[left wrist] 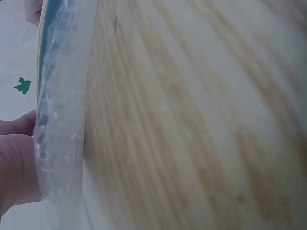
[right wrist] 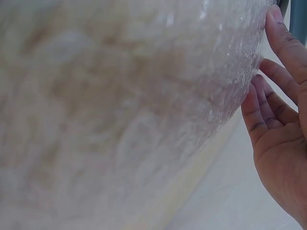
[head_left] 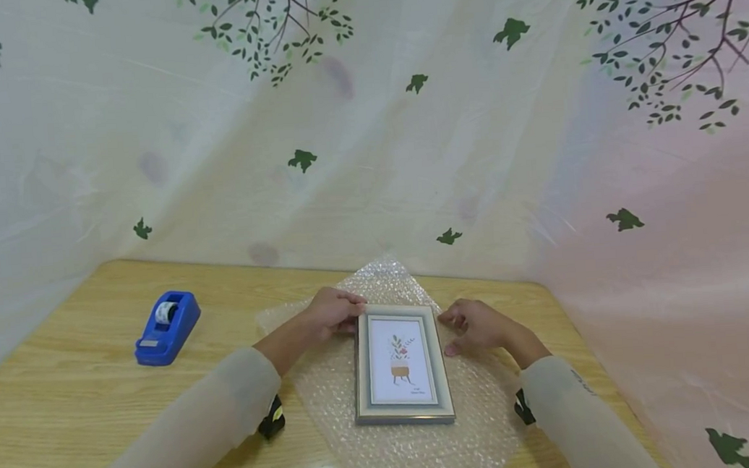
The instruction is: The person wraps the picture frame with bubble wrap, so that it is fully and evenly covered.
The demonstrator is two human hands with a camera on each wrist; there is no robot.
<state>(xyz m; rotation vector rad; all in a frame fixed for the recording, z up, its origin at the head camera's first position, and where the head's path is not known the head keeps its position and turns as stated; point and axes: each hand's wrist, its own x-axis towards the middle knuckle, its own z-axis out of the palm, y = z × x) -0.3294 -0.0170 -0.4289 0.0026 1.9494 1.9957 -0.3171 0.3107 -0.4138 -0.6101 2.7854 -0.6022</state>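
Observation:
A picture frame (head_left: pixel 365 365) with a pale border and a printed potted plant lies face up on a sheet of bubble wrap (head_left: pixel 484 400). My left hand (head_left: pixel 330 311) grips its upper left corner, fingertips at the top edge and thumb along the side. Beside the right edge is my right hand (head_left: pixel 479 326), its fingers loosely bent and its fingertips close to the frame. In the right wrist view, the right hand's thumb and fingers (right wrist: pixel 283 40) stand apart at the bubble wrap's edge (right wrist: pixel 206 96), with nothing held between them.
A blue tape dispenser (head_left: pixel 182 327) with a roll of tape stands on the left of the wooden table (head_left: pixel 66 400). Behind and to the right hangs a pale curtain (head_left: pixel 369 154) printed with leaves and branches. The bubble wrap reaches toward the table's back edge.

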